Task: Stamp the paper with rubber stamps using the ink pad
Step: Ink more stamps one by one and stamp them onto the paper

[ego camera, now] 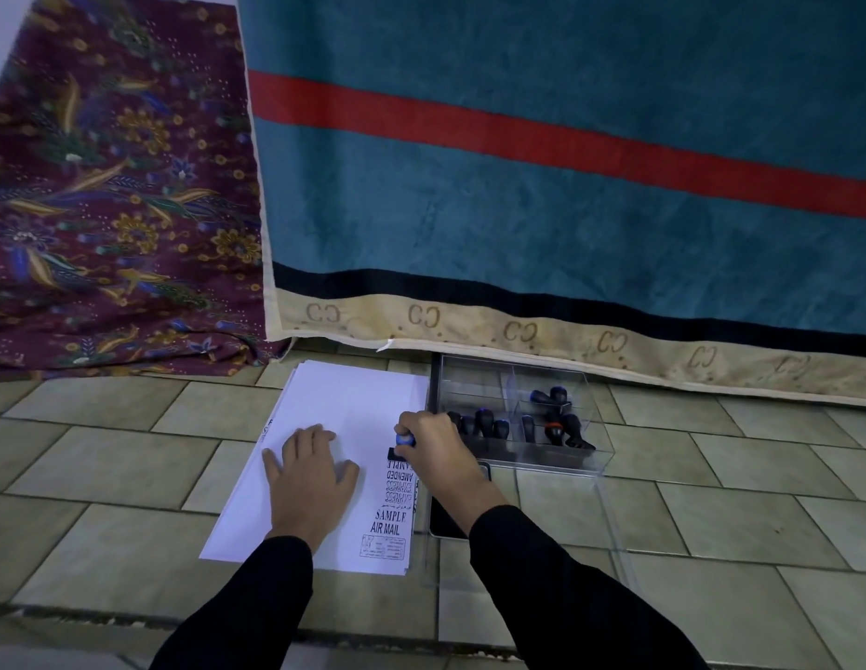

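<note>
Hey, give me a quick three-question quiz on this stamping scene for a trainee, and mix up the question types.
1. True or false: the left hand lies flat on the paper.
2. Multiple choice: the right hand grips A) a pen, B) a rubber stamp, C) the ink pad.
3. Fill in: the spare stamps lie in a clear ___ just right of the paper.

Key: 1 true; 2 B; 3 box.

Blue-topped black stamp [400, 446] on white paper [353, 403], right edge
</note>
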`<state>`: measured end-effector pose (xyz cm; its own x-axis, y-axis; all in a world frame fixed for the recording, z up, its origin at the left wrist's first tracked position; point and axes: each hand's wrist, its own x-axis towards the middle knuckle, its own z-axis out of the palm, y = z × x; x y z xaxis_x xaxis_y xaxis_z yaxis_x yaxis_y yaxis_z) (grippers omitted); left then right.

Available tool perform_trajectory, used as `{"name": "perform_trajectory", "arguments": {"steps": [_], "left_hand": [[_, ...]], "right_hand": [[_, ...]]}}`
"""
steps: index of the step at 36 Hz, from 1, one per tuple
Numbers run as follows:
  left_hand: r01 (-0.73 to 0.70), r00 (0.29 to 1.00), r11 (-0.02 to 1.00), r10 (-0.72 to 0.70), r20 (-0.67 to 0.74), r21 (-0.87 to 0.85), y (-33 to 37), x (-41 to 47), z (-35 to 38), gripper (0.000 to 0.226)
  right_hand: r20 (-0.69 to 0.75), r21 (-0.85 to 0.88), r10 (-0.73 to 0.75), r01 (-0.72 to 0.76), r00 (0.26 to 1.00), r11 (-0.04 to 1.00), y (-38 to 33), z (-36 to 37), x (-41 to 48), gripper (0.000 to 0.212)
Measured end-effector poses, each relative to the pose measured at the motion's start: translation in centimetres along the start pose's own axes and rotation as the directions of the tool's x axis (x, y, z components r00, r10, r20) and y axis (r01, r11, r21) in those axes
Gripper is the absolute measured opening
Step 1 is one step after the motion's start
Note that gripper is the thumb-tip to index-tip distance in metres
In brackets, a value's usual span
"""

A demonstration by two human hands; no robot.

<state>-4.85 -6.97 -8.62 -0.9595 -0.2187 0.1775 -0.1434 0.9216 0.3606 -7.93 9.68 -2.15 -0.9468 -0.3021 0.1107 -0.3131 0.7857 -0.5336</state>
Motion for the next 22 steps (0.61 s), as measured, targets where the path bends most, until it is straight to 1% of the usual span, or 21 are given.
{"name": "perform_trajectory", "arguments": {"steps": [3,9,12,13,15,17,18,20,22], "left_hand": [[-0.004,1.000,1.000,0.004,-0.012,-0.005,-0.1,0.0,0.2,0.043],[-0.008,0.999,1.000,0.008,-0.039,-0.009,0.0,-0.1,0.2,0.042],[-0.007,0.998,1.000,0.006,-0.058,-0.024,-0.1,-0.2,0.2,0.040],[-0.008,0.998,1.000,0.007,-0.062,-0.028,-0.2,-0.1,0.2,0.040],[-0.006,0.998,0.999,0.004,-0.060,-0.035,-0.1,0.0,0.2,0.040],[-0.002,0.999,0.999,0.000,-0.054,-0.039,-0.1,-0.1,0.2,0.040],[-0.003,0.999,0.999,0.001,-0.054,-0.040,-0.1,-0.1,0.3,0.040],[-0.007,0.998,0.999,0.005,-0.056,-0.036,-0.1,-0.2,0.3,0.040],[-0.009,0.998,0.999,0.006,-0.070,-0.038,-0.1,-0.2,0.3,0.039]], "right_hand": [[-0.030,0.004,0.010,-0.010,0.999,1.000,-0.1,0.0,0.3,0.002],[-0.018,0.022,-0.010,0.010,1.000,1.000,0.4,0.5,0.0,0.004],[-0.041,0.054,-0.003,0.005,0.999,0.999,0.6,0.0,0.3,0.012],[-0.082,0.100,0.008,0.001,0.997,0.995,0.7,-0.5,0.5,0.015],[-0.225,0.204,0.043,0.004,0.973,0.979,1.3,-2.0,1.1,0.018],[-0.379,0.220,0.079,0.006,0.922,0.975,2.3,-4.0,1.9,0.019],[-0.429,0.207,0.091,0.000,0.899,0.978,3.0,-5.1,2.4,0.019],[-0.459,0.195,0.123,-0.035,0.880,0.980,4.6,-6.9,3.4,0.021],[-0.433,0.186,0.178,-0.105,0.883,0.977,6.1,-8.0,4.3,0.026]]}}
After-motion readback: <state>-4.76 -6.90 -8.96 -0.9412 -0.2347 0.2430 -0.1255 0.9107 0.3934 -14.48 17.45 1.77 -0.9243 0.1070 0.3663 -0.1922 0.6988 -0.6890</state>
